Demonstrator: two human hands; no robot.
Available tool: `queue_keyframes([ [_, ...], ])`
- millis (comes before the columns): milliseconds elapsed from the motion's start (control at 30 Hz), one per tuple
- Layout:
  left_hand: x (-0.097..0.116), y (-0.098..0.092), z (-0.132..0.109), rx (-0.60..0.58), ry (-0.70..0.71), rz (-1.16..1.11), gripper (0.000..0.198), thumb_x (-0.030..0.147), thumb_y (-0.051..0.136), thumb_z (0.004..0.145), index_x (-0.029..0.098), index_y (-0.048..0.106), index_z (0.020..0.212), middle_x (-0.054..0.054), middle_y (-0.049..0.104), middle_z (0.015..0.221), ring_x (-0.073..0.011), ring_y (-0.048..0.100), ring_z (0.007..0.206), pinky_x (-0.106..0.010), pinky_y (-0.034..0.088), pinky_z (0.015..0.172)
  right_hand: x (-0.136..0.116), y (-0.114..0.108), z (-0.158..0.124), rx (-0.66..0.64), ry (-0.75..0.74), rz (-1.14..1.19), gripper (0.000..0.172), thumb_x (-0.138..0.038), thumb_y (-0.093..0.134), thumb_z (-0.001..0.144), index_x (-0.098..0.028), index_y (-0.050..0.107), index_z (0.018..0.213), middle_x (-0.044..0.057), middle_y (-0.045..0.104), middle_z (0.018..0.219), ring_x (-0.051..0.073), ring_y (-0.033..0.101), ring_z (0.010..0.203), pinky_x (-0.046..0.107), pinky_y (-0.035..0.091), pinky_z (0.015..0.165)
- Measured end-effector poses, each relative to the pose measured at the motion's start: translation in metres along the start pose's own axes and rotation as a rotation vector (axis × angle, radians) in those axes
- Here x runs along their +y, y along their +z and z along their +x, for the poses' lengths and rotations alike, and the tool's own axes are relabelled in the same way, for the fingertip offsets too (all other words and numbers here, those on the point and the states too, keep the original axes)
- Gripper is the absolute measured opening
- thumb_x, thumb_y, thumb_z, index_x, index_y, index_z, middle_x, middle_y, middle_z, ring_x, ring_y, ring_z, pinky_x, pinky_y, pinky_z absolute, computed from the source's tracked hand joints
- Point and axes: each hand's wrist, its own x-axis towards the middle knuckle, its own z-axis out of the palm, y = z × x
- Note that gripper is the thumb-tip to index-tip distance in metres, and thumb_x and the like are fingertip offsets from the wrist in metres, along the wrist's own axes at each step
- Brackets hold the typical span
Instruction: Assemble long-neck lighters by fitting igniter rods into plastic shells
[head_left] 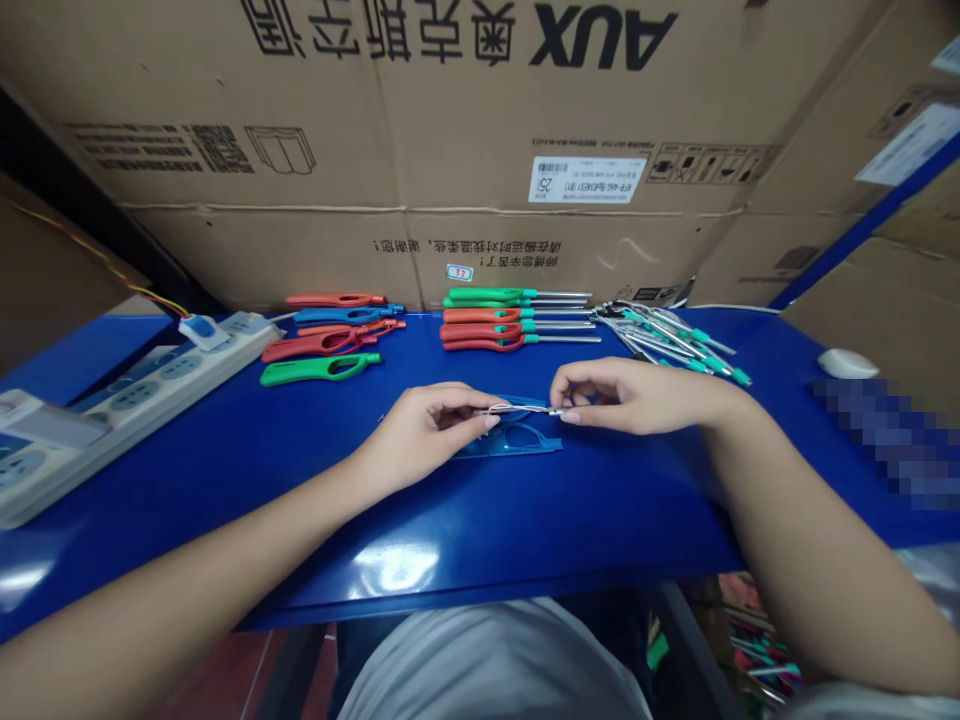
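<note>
Presently, left hand (431, 425): fingertips pinched on one end of thin metal part (521, 408).
Right hand (630, 395): thumb and forefinger pinched on the other end.
Metal part: held level, just above blue handle (517, 442); possibly a wire, blurred.
Blue handle: flat on table (225, 480), between both hands.
Rest: coloured handles (330, 340) in rows, well behind.
</note>
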Motion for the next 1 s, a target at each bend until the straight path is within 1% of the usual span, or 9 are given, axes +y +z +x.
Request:
queue_keyframes([
  [133, 0.000, 0.003, -0.001, -0.034, 0.050, -0.047, 0.025, 0.029, 0.074, 0.087, 0.019, 0.078, 0.110, -0.007, 0.074, 0.104, -0.0157, 0.069, 0.087, -0.024, 0.055, 0.072, 0.000, -0.001, 0.000, 0.007, 0.001, -0.025, 0.031, -0.048, 0.058, 0.095, -0.019, 0.063, 0.105, 0.002, 0.064, 0.089, 0.013, 0.052, 0.071, 0.026, 0.044, 0.064],
  [233, 0.003, 0.005, -0.001, -0.056, 0.069, -0.071, 0.025, 0.029, 0.074, 0.087, 0.020, 0.077, 0.110, -0.008, 0.073, 0.108, -0.0165, 0.069, 0.091, -0.025, 0.056, 0.074, 0.001, -0.002, -0.001, 0.029, -0.021, -0.020, 0.031, -0.042, 0.057, 0.096, -0.020, 0.061, 0.118, 0.003, 0.065, 0.094, 0.014, 0.055, 0.076, 0.026, 0.045, 0.067],
  [333, 0.008, 0.006, -0.001, -0.056, -0.004, -0.093, 0.029, 0.035, 0.074, 0.087, 0.017, 0.076, 0.109, -0.008, 0.073, 0.103, -0.0165, 0.068, 0.086, -0.027, 0.057, 0.073, 0.000, -0.002, -0.001, 0.038, -0.058, 0.008, 0.034, -0.038, 0.058, 0.095, -0.021, 0.059, 0.125, 0.003, 0.065, 0.095, 0.015, 0.058, 0.081, 0.027, 0.047, 0.071],
  [467, 0.009, 0.007, 0.000, -0.056, -0.120, -0.098, 0.030, 0.040, 0.069, 0.089, 0.014, 0.076, 0.103, -0.005, 0.073, 0.087, -0.0139, 0.065, 0.074, -0.027, 0.056, 0.071, -0.004, 0.001, 0.000, 0.040, -0.097, 0.054, 0.031, -0.038, 0.058, 0.096, -0.020, 0.060, 0.121, 0.004, 0.066, 0.099, 0.015, 0.059, 0.084, 0.027, 0.047, 0.073],
  [600, 0.006, 0.009, 0.000, -0.065, -0.127, -0.102, 0.028, 0.037, 0.069, 0.089, 0.014, 0.075, 0.104, -0.007, 0.074, 0.092, -0.0154, 0.067, 0.079, -0.029, 0.057, 0.074, -0.006, 0.007, 0.006, 0.069, -0.137, 0.039, 0.027, -0.039, 0.056, 0.097, -0.020, 0.062, 0.115, 0.003, 0.065, 0.093, 0.014, 0.058, 0.080, 0.026, 0.046, 0.072],
  [667, 0.006, 0.009, -0.002, -0.022, -0.067, -0.060, 0.029, 0.034, 0.070, 0.088, 0.016, 0.072, 0.110, -0.008, 0.074, 0.102, -0.0174, 0.069, 0.088, -0.031, 0.058, 0.081, -0.007, 0.011, 0.008, 0.082, -0.148, 0.031, 0.025, -0.039, 0.056, 0.098, -0.020, 0.061, 0.113, 0.001, 0.063, 0.087, 0.014, 0.055, 0.075, 0.026, 0.045, 0.069],
  [800, 0.010, 0.009, -0.006, 0.075, 0.175, 0.194, 0.022, 0.027, 0.069, 0.090, 0.019, 0.070, 0.110, -0.008, 0.070, 0.114, -0.0202, 0.066, 0.107, -0.035, 0.055, 0.096, -0.010, 0.018, 0.013, 0.095, -0.154, 0.041, 0.023, -0.038, 0.055, 0.099, -0.020, 0.059, 0.112, -0.001, 0.059, 0.079, 0.013, 0.052, 0.069, 0.024, 0.042, 0.064],
  [900, 0.013, 0.007, -0.010, 0.129, 0.294, 0.396, 0.012, 0.025, 0.064, 0.094, 0.020, 0.072, 0.102, -0.007, 0.068, 0.116, -0.0205, 0.064, 0.112, -0.036, 0.051, 0.101, -0.014, 0.024, 0.015, 0.113, -0.165, 0.008, 0.021, -0.038, 0.054, 0.099, -0.021, 0.058, 0.111, -0.002, 0.057, 0.077, 0.012, 0.050, 0.067, 0.024, 0.040, 0.063],
  [1000, 0.012, 0.006, -0.013, 0.133, 0.354, 0.542, 0.011, 0.025, 0.063, 0.096, 0.021, 0.072, 0.102, -0.007, 0.066, 0.120, -0.0208, 0.062, 0.114, -0.037, 0.049, 0.101, -0.017, 0.029, 0.017, 0.123, -0.165, -0.048, 0.020, -0.036, 0.053, 0.100, -0.022, 0.058, 0.112, -0.003, 0.057, 0.076, 0.012, 0.049, 0.065, 0.024, 0.038, 0.061],
])
